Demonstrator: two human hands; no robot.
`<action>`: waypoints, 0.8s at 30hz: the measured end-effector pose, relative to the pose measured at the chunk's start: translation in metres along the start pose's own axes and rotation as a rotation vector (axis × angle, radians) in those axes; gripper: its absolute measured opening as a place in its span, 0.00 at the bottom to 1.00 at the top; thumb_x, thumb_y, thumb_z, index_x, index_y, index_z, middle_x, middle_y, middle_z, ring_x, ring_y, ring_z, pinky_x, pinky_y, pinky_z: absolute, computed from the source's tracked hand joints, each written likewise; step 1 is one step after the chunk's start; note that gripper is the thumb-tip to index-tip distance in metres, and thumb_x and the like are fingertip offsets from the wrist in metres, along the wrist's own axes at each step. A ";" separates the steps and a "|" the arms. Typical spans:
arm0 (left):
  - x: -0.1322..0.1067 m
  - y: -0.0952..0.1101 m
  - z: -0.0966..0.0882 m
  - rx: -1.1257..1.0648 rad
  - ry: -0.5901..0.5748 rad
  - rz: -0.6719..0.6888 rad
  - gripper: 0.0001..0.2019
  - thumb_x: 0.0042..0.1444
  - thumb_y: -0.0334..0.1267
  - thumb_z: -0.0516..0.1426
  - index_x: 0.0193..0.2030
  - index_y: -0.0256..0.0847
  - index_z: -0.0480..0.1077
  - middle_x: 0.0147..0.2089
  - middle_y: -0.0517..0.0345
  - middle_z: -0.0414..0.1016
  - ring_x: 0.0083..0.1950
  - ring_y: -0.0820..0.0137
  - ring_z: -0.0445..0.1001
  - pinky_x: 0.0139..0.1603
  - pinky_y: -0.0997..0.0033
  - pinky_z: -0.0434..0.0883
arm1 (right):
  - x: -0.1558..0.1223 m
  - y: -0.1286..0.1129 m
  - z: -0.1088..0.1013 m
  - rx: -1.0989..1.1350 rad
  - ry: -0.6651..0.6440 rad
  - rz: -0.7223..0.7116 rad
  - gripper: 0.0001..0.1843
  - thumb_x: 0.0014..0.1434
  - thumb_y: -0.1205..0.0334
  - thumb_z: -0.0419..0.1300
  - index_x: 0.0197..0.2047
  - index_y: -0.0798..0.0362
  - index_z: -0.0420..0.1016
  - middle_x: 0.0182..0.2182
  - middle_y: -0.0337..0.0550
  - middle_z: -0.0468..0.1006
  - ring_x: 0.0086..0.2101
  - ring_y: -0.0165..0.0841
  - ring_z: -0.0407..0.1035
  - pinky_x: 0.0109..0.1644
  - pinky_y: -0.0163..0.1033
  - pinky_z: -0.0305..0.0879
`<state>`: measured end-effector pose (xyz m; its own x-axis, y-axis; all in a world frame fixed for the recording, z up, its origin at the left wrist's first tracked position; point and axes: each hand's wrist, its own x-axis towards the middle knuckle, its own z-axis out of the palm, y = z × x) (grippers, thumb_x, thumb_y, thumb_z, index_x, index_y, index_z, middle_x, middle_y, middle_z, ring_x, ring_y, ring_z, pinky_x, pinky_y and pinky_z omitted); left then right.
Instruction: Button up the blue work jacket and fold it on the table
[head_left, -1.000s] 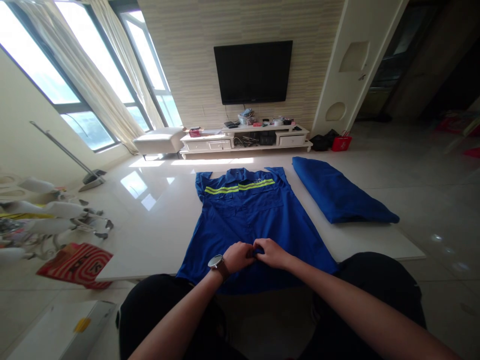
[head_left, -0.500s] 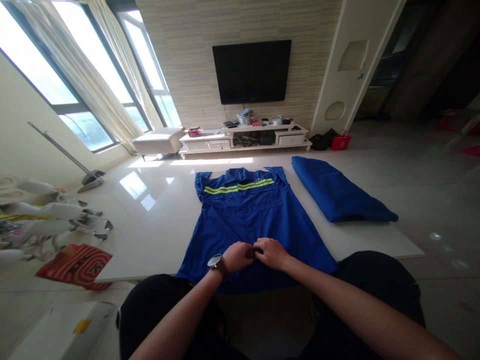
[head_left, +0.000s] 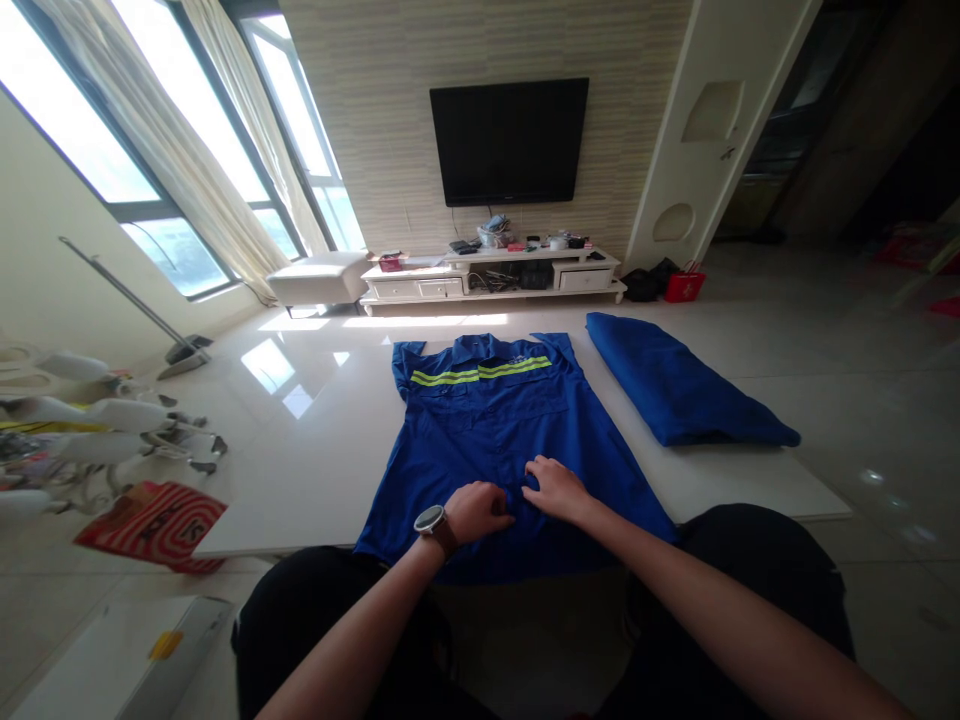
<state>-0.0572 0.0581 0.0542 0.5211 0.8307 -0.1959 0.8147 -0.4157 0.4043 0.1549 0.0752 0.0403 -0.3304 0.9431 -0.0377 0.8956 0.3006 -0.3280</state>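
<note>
A blue work shirt (head_left: pixel 495 420) with yellow-green and grey stripes across the chest lies front up on a white table (head_left: pixel 300 480), collar away from me. My left hand (head_left: pixel 478 512), below a wristwatch (head_left: pixel 430 520), rests low on the shirt front beside the button line. Its fingers are curled in at the cloth; what lies under them is partly hidden. Just right of the button line, a little farther up, my right hand (head_left: pixel 556 488) touches the shirt with thumb and fingers apart. A small gap separates the two hands.
A folded blue garment (head_left: pixel 682 385) lies on the table's right side. Left of the table are a red striped bag (head_left: pixel 154 525) and a cluttered white rack (head_left: pixel 112 430). Beyond stand a TV cabinet (head_left: pixel 420 290), a white bench (head_left: pixel 319 278) and a red bag (head_left: pixel 682 285).
My hands were together at the button line. My right hand has loosened and moved slightly right and up; my left hand stays almost in place. The shirt lies as before.
</note>
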 end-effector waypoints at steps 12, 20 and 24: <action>-0.060 -0.014 0.005 0.038 -0.073 -0.061 0.32 0.50 0.55 0.66 0.63 0.62 0.68 0.70 0.51 0.61 0.70 0.44 0.57 0.64 0.39 0.58 | -0.020 -0.019 0.000 0.022 -0.363 -0.336 0.08 0.55 0.64 0.60 0.32 0.53 0.81 0.32 0.46 0.82 0.33 0.36 0.74 0.35 0.36 0.59; -0.044 0.000 -0.001 -0.050 0.129 -0.029 0.14 0.59 0.46 0.60 0.50 0.46 0.72 0.49 0.55 0.74 0.48 0.63 0.74 0.54 0.61 0.65 | -0.030 -0.026 -0.007 0.233 -0.657 -0.374 0.07 0.52 0.60 0.64 0.30 0.55 0.81 0.23 0.35 0.74 0.23 0.27 0.63 0.28 0.33 0.56; -0.023 0.005 0.005 -0.041 0.082 0.004 0.21 0.51 0.43 0.64 0.52 0.45 0.69 0.52 0.54 0.72 0.47 0.63 0.74 0.47 0.66 0.67 | -0.026 -0.026 -0.007 0.346 -0.681 -0.404 0.06 0.53 0.61 0.65 0.31 0.54 0.80 0.22 0.32 0.72 0.25 0.26 0.63 0.31 0.32 0.58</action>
<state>-0.0639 0.0353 0.0559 0.5007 0.8571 -0.1208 0.8006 -0.4055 0.4412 0.1427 0.0443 0.0565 -0.8098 0.4495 -0.3770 0.5662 0.4303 -0.7030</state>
